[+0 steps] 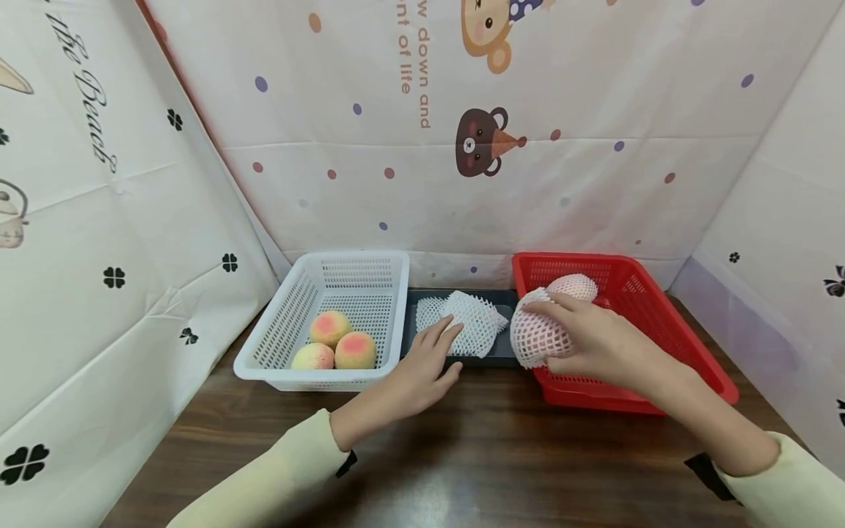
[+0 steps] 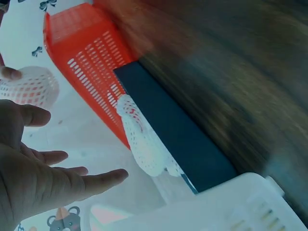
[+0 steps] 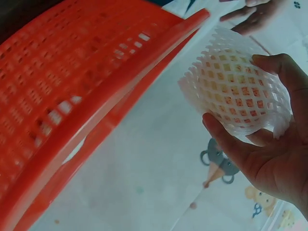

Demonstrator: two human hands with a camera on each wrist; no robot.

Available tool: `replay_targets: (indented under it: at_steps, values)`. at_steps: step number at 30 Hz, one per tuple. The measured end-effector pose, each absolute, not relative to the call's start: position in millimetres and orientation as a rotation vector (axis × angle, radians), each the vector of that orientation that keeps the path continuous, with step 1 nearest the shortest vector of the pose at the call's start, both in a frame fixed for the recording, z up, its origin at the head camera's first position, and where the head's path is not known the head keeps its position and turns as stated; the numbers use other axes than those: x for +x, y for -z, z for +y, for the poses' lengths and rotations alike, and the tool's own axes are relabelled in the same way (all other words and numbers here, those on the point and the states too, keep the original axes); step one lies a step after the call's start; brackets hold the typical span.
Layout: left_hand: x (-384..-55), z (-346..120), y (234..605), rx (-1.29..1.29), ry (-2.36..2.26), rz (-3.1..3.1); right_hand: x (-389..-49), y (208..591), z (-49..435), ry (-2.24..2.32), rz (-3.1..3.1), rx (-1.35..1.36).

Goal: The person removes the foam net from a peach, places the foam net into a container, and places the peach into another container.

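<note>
My right hand (image 1: 597,341) grips a peach in a white foam net (image 1: 538,330) at the left rim of the red basket. In the right wrist view, thumb and fingers curl round the netted peach (image 3: 236,91), whose skin shows through the mesh. My left hand (image 1: 419,374) has its fingers spread, with the fingertips over the front of the white foam nets (image 1: 470,323) on the dark tray (image 1: 505,359). Nothing shows between its fingers in the left wrist view. Another netted peach (image 1: 574,284) lies in the red basket (image 1: 686,345), behind my right hand.
A white basket (image 1: 264,372) stands on the left with three bare peaches (image 1: 355,350) inside. Between the two baskets sits the dark tray. Below them runs the brown wooden table (image 1: 462,455). Printed cloth (image 1: 370,198) hangs behind and at both sides.
</note>
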State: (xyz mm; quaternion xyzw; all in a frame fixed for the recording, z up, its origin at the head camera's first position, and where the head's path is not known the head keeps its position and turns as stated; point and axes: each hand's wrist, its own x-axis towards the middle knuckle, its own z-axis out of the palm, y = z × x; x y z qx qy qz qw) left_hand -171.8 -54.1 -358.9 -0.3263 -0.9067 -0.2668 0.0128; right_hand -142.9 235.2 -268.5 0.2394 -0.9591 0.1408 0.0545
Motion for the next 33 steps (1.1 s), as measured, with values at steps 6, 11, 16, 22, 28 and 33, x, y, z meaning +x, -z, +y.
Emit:
replay_targets:
  at_steps: [6,11,16,22,28,33]
  values:
    - [-170,-64,362,-0.993,0.791,-2.797,-138,276,219,-0.448,-2.885,0.802]
    - [-169,-67,362,-1.024,0.786,-2.753,-138,286,207,-0.414,-2.865,0.887]
    - [-166,-68,361,-1.048,0.766,-2.740,-139,297,198,-0.405,-2.879,0.926]
    - [-163,-69,357,-1.072,0.714,-2.710,-141,312,191,-0.389,-2.892,0.954]
    - [-163,-70,360,-1.116,0.378,-2.605,-142,325,183,-0.376,-2.928,0.980]
    - [-160,-72,362,-1.094,0.217,-2.588,-143,338,174,-0.345,-2.930,1.027]
